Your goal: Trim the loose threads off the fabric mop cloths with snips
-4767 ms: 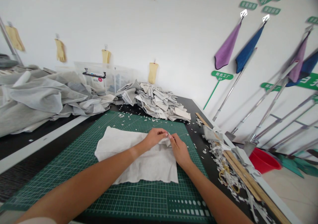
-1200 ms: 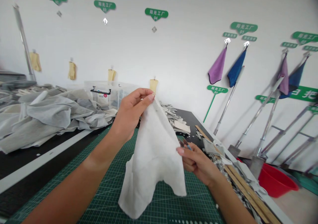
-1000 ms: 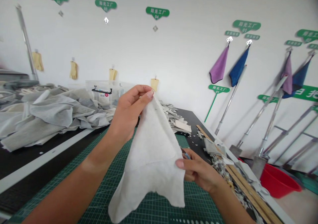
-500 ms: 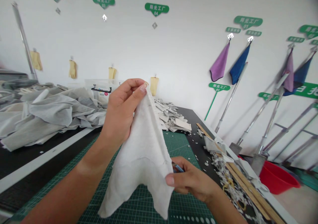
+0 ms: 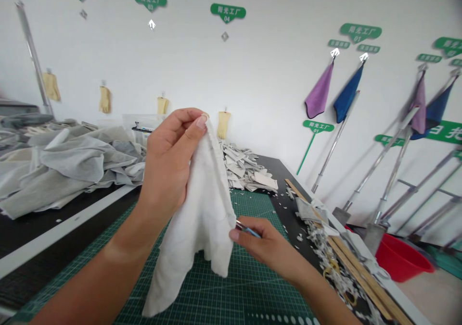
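Note:
My left hand [image 5: 169,164] pinches the top corner of a white non-woven cloth [image 5: 191,233], which hangs down in loose folds over the green cutting mat [image 5: 260,291]. My right hand [image 5: 265,250] holds a small blue-handled tool [image 5: 248,230] between thumb and fingers. Its thin metal tip reaches the cloth's right edge. The tool's lower part is hidden by my fingers, so I cannot tell its exact kind.
A heap of grey-white fabric [image 5: 68,166] lies on the black table at left. Cut fabric pieces [image 5: 241,168] are piled beyond the mat. Scraps and wooden strips [image 5: 346,262] line the right table edge, above a red basin [image 5: 402,260] on the floor.
My right hand has moved up and left, bringing the tool's tip to the cloth. The cloth now hangs in a narrower bunch, and my left hand has shifted slightly left.

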Motion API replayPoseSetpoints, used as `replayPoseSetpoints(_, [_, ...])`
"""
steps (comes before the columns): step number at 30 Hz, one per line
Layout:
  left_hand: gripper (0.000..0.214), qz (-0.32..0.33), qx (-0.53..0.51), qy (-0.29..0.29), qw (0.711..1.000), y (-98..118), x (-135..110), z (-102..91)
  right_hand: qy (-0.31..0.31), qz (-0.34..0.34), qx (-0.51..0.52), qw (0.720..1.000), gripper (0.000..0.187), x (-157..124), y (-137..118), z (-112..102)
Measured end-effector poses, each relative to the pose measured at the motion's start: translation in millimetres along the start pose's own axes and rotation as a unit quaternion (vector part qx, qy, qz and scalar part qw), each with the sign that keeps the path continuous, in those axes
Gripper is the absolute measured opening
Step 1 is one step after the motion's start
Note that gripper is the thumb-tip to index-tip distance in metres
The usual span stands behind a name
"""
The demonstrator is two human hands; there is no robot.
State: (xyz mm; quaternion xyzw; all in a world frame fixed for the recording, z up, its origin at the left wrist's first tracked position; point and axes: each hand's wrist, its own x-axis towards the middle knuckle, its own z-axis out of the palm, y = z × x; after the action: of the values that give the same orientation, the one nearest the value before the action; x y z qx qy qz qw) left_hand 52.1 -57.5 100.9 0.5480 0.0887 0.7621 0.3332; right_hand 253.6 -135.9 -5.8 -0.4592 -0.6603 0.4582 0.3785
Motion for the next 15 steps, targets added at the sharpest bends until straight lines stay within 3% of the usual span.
replayPoseSetpoints(3, [0.007,0.011,0.005,0.001,1.000,1.3,3.9,-2.9,0.091,-0.064,-0.102,0.989,0.034,7.7,-10.3,-19.7])
replayPoseSetpoints(8, [0.006,0.047,0.032,0.005,0.998,5.1,18.8,-16.6,0.195,-0.092,-0.245,0.945,0.030,3.7,-45.0,-60.0])
replayPoseSetpoints(11, [0.009,0.078,0.048,0.033,0.995,15.9,25.5,-23.2,0.304,-0.111,-0.326,0.888,0.031,-9.9,-75.0,-66.9])
replayPoseSetpoints(15, [0.012,0.111,0.066,0.035,0.991,42.6,23.6,-26.4,0.441,-0.167,-0.425,0.773,0.029,-35.2,-119.4,-61.9])
